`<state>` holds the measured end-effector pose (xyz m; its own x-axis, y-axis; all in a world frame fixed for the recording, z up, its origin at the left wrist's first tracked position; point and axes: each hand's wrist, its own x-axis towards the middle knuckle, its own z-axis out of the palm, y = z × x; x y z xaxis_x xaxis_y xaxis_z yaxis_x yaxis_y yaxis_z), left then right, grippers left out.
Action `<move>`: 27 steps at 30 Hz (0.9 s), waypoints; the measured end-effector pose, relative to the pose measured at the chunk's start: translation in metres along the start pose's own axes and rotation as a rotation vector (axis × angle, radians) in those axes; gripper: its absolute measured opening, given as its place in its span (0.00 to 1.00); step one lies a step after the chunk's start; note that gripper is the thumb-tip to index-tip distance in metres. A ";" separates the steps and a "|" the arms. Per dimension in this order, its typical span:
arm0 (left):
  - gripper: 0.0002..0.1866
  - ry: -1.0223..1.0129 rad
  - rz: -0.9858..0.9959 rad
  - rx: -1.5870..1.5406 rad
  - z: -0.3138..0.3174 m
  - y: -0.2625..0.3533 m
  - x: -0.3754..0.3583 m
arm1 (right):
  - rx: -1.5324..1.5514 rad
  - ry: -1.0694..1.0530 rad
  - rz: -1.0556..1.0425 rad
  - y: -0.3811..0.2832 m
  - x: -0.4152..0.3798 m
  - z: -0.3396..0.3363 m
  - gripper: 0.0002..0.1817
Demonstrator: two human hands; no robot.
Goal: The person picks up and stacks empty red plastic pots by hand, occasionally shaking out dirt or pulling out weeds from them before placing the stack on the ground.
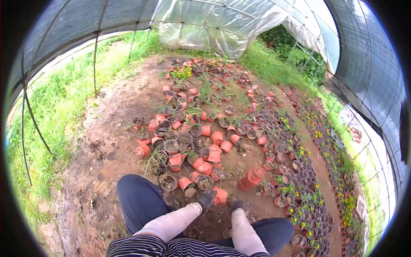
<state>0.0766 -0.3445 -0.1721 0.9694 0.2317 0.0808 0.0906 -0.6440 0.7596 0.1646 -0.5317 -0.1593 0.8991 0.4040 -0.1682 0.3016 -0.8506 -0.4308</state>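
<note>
My left hand [206, 199], in a dark glove, is at the left edge of a soft orange-red plastic flower pot [220, 196] and appears to grip its rim. My right hand [236, 206], also in a dark glove, is just right of that pot, apart from it; its fingers are too small and dark to make out. A soil-filled pot [205, 183] stands just beyond my left hand. Ahead of my right hand is an upside-down stack of red pots [251, 179]. Many more red and black pots lie scattered in front, some tipped over, some holding soil.
Rows of potted yellow flowers [306, 214] stand close together on the right, beside a dirt path [319, 160]. Bare soil [102, 158] and grass [64, 94] lie to the left. Thin metal poles [96, 64] and plastic sheeting [205, 32] form the greenhouse around me.
</note>
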 end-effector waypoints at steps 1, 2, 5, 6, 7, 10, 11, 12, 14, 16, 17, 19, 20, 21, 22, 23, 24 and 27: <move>0.23 0.016 0.022 -0.111 -0.001 -0.001 -0.002 | 0.045 -0.045 -0.026 0.017 0.007 0.013 0.20; 0.20 0.004 -0.056 -0.152 -0.011 0.006 0.000 | -0.024 0.021 -0.139 0.007 -0.001 0.013 0.21; 0.18 -0.088 -0.116 -0.243 -0.004 -0.014 0.012 | 0.164 0.133 -0.294 -0.024 -0.023 0.006 0.27; 0.17 0.042 0.043 -0.180 0.010 -0.027 0.012 | 0.486 0.092 -0.210 -0.037 -0.023 0.008 0.31; 0.15 0.031 -0.128 -0.359 0.013 -0.027 0.013 | 0.806 0.051 -0.113 -0.050 -0.024 0.011 0.35; 0.10 -0.039 -0.521 -0.939 0.012 -0.011 0.017 | 0.633 0.081 -0.143 -0.057 -0.026 0.015 0.35; 0.10 -0.085 -0.573 -1.163 -0.006 0.011 0.009 | 0.567 0.119 -0.178 -0.049 -0.020 0.023 0.36; 0.09 -0.131 -0.618 -1.387 -0.027 0.035 0.000 | 0.675 0.114 -0.079 -0.053 -0.019 0.020 0.36; 0.12 -0.264 -0.458 -1.293 -0.001 0.017 0.008 | 0.888 0.097 0.124 -0.067 -0.017 0.009 0.37; 0.13 -0.045 -0.315 -0.895 0.056 -0.006 0.008 | 0.937 0.117 0.173 -0.049 -0.002 0.027 0.37; 0.14 0.056 -0.244 -0.695 0.067 -0.010 0.006 | 0.960 0.127 0.200 -0.029 0.011 0.046 0.37; 0.17 0.030 -0.212 -0.651 0.061 -0.009 0.000 | 0.511 0.269 -0.123 0.019 0.034 0.086 0.38; 0.19 0.016 -0.194 -0.628 0.055 -0.007 -0.004 | 0.026 0.371 -0.348 0.038 0.037 0.094 0.37; 0.19 -0.006 -0.165 -0.660 0.041 0.005 -0.009 | -0.467 0.458 -0.560 0.046 0.040 0.097 0.37; 0.18 -0.029 -0.137 -0.692 0.019 0.024 -0.014 | -0.347 0.390 -0.538 0.031 0.029 0.081 0.37; 0.18 -0.052 -0.108 -0.723 0.005 0.034 -0.017 | -0.227 0.321 -0.514 0.007 0.008 0.051 0.36; 0.16 -0.083 -0.094 -0.751 0.013 0.026 -0.016 | -0.108 0.252 -0.489 -0.012 -0.005 0.031 0.36; 0.10 -0.182 -0.098 -0.738 0.042 0.002 -0.013 | -0.064 -0.066 -0.245 -0.012 0.000 0.030 0.23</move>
<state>0.0736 -0.3797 -0.1988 0.9929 0.0980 -0.0681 0.0642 0.0420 0.9971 0.1516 -0.5115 -0.1809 0.7752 0.6195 -0.1240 0.5288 -0.7437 -0.4090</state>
